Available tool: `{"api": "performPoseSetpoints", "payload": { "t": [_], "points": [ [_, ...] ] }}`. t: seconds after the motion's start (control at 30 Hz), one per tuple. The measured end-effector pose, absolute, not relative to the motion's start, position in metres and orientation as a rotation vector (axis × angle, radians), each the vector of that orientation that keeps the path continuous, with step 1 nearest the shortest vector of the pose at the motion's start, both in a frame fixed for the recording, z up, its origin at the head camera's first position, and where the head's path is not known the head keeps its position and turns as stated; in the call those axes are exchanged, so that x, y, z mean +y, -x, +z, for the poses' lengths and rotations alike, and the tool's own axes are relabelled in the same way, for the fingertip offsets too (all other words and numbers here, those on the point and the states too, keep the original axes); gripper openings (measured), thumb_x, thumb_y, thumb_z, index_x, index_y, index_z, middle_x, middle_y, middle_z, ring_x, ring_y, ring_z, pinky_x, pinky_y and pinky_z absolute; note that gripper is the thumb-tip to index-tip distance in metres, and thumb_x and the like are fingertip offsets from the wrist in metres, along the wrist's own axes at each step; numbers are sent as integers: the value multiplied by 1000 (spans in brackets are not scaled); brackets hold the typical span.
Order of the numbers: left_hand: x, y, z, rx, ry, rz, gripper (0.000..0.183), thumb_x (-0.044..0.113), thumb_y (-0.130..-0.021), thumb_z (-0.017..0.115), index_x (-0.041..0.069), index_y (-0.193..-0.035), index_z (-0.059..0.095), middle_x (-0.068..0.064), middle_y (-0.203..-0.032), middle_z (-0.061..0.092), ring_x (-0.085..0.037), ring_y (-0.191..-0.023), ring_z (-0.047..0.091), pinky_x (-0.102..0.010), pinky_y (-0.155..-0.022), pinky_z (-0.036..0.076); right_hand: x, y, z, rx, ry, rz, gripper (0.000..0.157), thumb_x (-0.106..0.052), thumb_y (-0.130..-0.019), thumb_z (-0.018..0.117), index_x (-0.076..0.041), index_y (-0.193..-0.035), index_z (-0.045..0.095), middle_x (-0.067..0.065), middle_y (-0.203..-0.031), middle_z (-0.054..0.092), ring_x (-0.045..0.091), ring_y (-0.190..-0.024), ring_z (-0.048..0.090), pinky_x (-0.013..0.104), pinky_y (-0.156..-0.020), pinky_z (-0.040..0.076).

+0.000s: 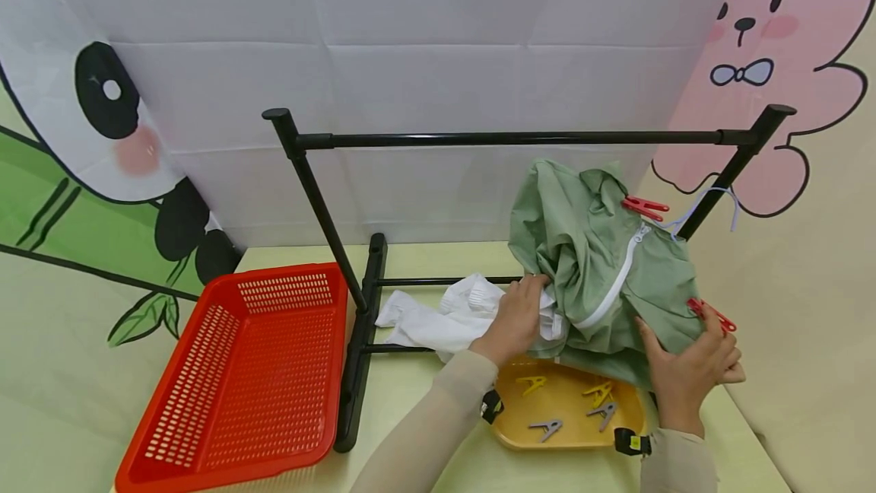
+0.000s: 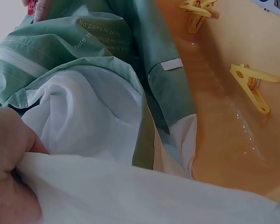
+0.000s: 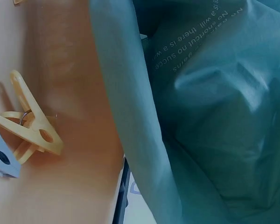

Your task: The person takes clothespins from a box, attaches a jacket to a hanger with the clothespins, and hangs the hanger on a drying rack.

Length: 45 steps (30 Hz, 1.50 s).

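A green jacket (image 1: 547, 242) with a white zip and pale lining drapes down the right part of the black rack. Two red clothespins are on it, the upper clothespin (image 1: 645, 208) near the collar and the lower clothespin (image 1: 712, 314) at its right edge. Beside it, a white garment (image 1: 452, 318) with a ribbed part lies over the rack's low bars. My left hand (image 1: 516, 318) grips white cloth (image 2: 130, 186), fingers curled, next to the jacket's lining (image 2: 93, 102). My right hand (image 1: 691, 364) holds the jacket's right edge, thumb in front, fingers at the lower clothespin.
A red basket (image 1: 335, 371) stands left of the rack (image 1: 479, 139). Under the jacket, a yellow tray (image 1: 575, 440) holds yellow clothespins (image 2: 252, 86) and grey clothespins (image 1: 547, 428). A pale blue hanger hook (image 1: 734, 208) shows by the right post.
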<state>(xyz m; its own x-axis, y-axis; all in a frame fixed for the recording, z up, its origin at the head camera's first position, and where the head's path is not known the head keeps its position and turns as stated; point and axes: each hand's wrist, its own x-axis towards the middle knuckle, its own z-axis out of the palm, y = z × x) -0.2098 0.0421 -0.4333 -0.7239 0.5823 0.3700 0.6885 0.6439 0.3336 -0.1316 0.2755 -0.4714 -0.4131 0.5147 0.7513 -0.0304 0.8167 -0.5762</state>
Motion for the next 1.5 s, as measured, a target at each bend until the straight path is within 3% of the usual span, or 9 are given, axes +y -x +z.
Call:
{"api": "performPoseSetpoints", "payload": {
  "t": [0.33,1.0,1.17,1.4,1.5],
  "points": [
    [38,210,-439,-2616,1026,-628,47,-4,-93,59,2,-135,40,-12,-122,51,-21,-82,43,-29,-67,38,277,132,-474,-1904,345,617,93,-77,-76,64,-11,-138,45,35,-113,47,50,-91,32,50,-80,7],
    [19,212,-451,-2630,1002,-526,44,6,-94,54,2,-136,42,-14,-125,54,-28,-90,57,-36,-65,50,272,130,-477,-1946,295,644,94,-77,-76,64,-10,-139,45,35,-115,47,52,-90,34,49,-81,7],
    [14,213,-452,-2661,961,-506,45,10,-94,56,4,-137,42,-12,-125,54,-28,-88,57,-36,-62,47,271,131,-479,-1935,268,627,95,-78,-76,64,-8,-138,45,34,-112,48,50,-88,34,49,-78,8],
    [6,211,-455,-2804,870,-454,47,17,-96,54,11,-141,40,-6,-133,51,-25,-98,51,-32,-66,31,268,131,-483,-1953,264,641,98,-81,-74,62,-8,-138,45,32,-115,48,50,-89,34,52,-78,9],
    [3,210,-458,-2844,839,-419,49,20,-96,55,12,-141,40,-4,-134,51,-24,-99,50,-33,-68,29,266,131,-485,-1967,259,649,100,-82,-74,60,-8,-138,45,32,-113,48,51,-89,34,52,-78,9]
  ]
}}
